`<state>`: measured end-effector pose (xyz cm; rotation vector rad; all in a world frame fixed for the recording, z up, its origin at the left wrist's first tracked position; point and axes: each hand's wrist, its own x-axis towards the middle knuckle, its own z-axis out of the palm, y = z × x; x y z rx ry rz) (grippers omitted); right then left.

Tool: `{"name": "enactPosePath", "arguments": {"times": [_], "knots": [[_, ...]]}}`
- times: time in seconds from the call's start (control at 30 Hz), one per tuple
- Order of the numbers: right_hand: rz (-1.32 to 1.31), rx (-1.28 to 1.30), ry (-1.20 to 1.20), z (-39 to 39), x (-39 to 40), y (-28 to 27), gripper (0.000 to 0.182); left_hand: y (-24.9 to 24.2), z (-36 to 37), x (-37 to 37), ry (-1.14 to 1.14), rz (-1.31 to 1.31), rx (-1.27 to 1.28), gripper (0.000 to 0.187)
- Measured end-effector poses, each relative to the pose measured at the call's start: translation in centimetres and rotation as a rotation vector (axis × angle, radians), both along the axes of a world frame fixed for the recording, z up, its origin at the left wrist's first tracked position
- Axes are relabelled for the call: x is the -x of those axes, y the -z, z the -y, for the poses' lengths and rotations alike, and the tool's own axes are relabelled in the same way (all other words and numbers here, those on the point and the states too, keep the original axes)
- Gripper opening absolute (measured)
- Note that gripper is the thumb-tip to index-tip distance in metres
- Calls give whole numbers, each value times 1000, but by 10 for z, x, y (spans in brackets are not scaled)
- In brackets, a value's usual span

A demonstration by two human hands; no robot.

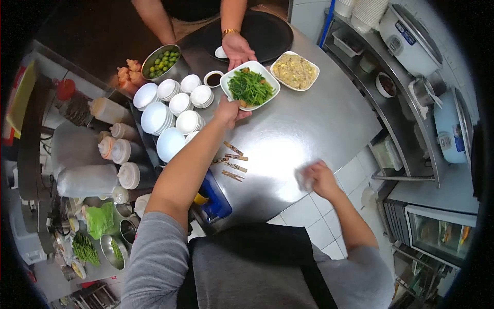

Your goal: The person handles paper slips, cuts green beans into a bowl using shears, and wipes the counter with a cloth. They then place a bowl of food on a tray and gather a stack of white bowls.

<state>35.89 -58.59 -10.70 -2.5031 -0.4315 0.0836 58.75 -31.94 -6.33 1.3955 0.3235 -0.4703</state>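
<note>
My left hand (pixel 229 110) grips the near-left edge of a square white dish (pixel 274 81) of cooked green leafy vegetables (pixel 249 86). Across the counter, another person's open hand (pixel 237 49) reaches to the far rim of that dish. To its right, a second white dish (pixel 295 70) holds a pale yellow, chunky food. My right hand (pixel 320 180) is at the counter's right edge, blurred, its fingers closed around a small pale greyish thing I cannot make out. Several wooden clothespins (pixel 234 175) lie on the steel counter (pixel 267 149) between my hands.
Stacked white bowls (pixel 158 117), a sauce dish (pixel 213 79) and a metal bowl of small green fruits (pixel 163 64) stand left. A black round tray (pixel 252 36) sits at the back. Squeeze bottles (pixel 126 152) line the left; a shelf with rice cookers (pixel 411 38) stands right.
</note>
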Motion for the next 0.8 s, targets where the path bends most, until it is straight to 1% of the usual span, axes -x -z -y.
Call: {"name": "enactPosePath", "arguments": {"times": [0.03, 0.1, 0.13, 0.17, 0.2, 0.23, 0.3, 0.37, 0.4, 0.43, 0.5, 0.57, 0.6, 0.63, 0.67, 0.7, 0.73, 0.77, 0.8], "knots": [[-133, 19, -35, 34, 24, 4, 30, 11, 1, -2, 14, -8, 10, 45], [-574, 40, 124, 89, 52, -20, 30, 23, 8, -3, 21, -13, 54, 43], [-562, -329, 249, 117, 60, -22, 30, 25, 10, -3, 48, -14, 59, 43], [-527, -696, 361, 128, 53, -34, 31, 26, 11, -6, 67, -11, 65, 43], [-410, -672, 525, 136, 44, -47, 31, 27, 13, -7, 85, -11, 67, 43], [-291, -646, 686, 137, 24, -68, 33, 29, 16, -7, 45, -11, 41, 43], [-86, -629, 716, 175, -24, -37, 35, 30, 14, -11, 54, -42, 44, 43], [137, -335, 721, 202, -80, 15, 39, 31, 10, -16, 69, -36, 53, 43], [244, -49, 763, 197, -104, 41, 39, 34, 8, -20, 68, -44, 36, 42], [348, 241, 794, 182, -127, 55, 39, 37, 6, -24, 66, -52, 19, 41], [450, 385, 806, 141, -160, 51, 43, 35, 4, -30, 68, -57, -3, 40], [469, 313, 645, 87, -178, 46, 46, 27, 4, -32, 77, -61, -14, 39], [440, 220, 585, 54, -172, 42, 43, 29, 7, -34, 74, -51, 19, 36], [414, 126, 517, 21, -156, 37, 42, 31, 9, -37, 64, -38, 53, 34], [426, 48, 378, -6, -137, 34, 40, 32, 7, -40, 38, -25, 85, 31], [359, -116, 228, -26, -116, 34, 41, 30, 6, -43, 29, -22, 53, 29], [273, -103, 66, -43, -89, 34, 40, 23, 2, -47, 128, -6, -12, 29], [244, -186, -76, -53, -62, 39, 40, 11, -1, -48, 165, 33, -159, 27], [23, -180, -184, -58, -35, 39, 42, -2, -6, -50, 204, 75, -307, 26]]}}
